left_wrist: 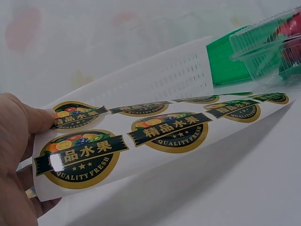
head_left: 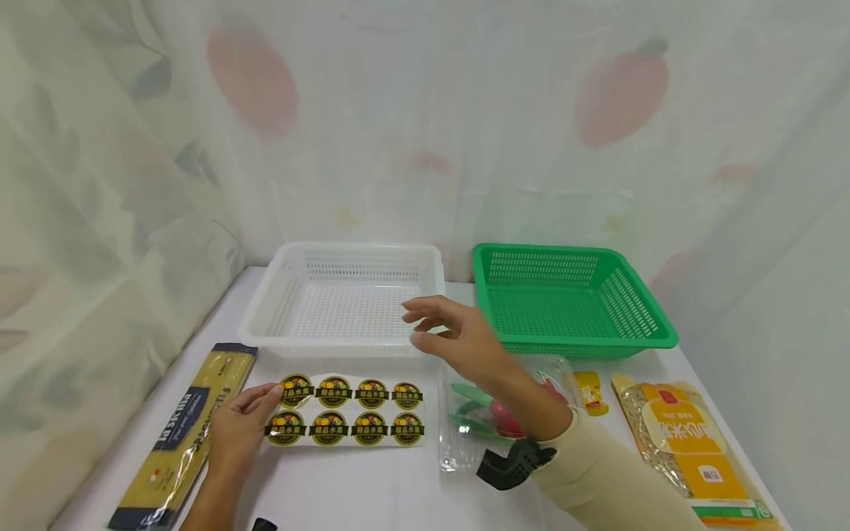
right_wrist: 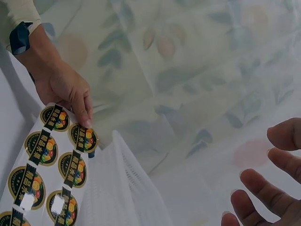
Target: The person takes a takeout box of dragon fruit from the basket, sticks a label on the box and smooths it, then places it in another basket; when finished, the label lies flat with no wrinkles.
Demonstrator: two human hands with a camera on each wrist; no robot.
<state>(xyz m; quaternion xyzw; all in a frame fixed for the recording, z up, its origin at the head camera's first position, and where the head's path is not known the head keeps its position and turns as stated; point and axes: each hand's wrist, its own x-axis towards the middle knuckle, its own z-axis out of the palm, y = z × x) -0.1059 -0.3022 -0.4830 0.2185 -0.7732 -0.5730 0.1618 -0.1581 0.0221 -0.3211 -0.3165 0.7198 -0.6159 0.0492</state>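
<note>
My left hand [head_left: 240, 428] pinches the left end of a white sheet of round fruit stickers [head_left: 350, 411] between thumb and fingers. In the left wrist view the sheet [left_wrist: 141, 165] slants upward off the white surface, its gold-rimmed black labels facing up. My right hand [head_left: 461, 335] hovers with nothing in it, fingers loosely bent and spread, over the front right corner of the white basket. Below the right forearm sits a clear plastic clamshell box [head_left: 458, 462] with a red fruit [head_left: 506, 419] and green leaf-like pieces inside, partly hidden by the arm.
At the back stand a white perforated basket [head_left: 345, 350] and a green one [head_left: 584, 344]. A long noodle pack [head_left: 186, 435] lies at the left edge. On the right are a small yellow packet [head_left: 589, 392] and an orange grain bag [head_left: 690, 442]. Patterned curtains enclose the table.
</note>
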